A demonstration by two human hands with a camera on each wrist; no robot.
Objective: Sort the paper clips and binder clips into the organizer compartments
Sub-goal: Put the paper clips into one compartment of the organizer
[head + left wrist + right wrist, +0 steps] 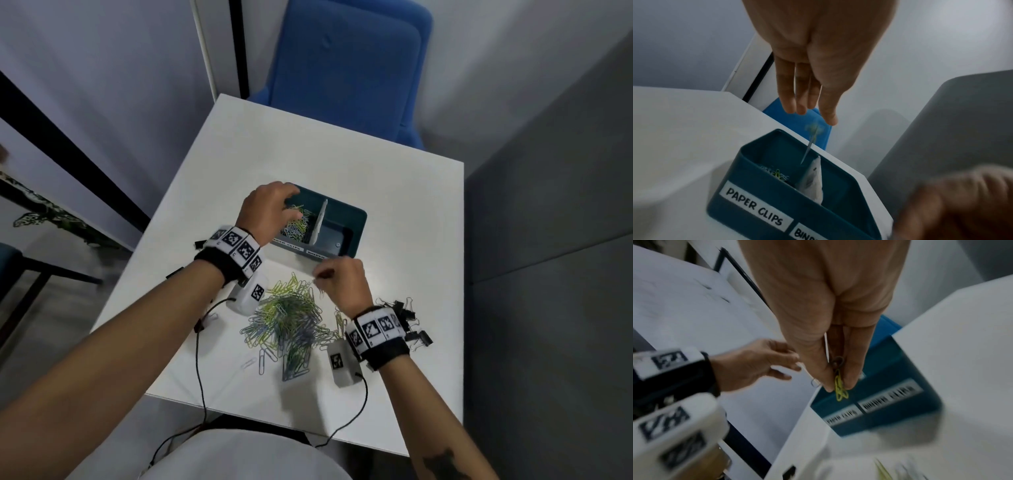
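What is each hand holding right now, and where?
Right hand pinches a few paper clips by their upper ends between fingertips. Left hand holds nothing, fingers straight above the organizer.

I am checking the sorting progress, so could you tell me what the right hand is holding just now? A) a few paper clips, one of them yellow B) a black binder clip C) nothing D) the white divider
A: in the right wrist view the right hand pinches a small bunch of paper clips, a yellow one hanging lowest, near the teal organizer; the binder clips lie untouched on the table.
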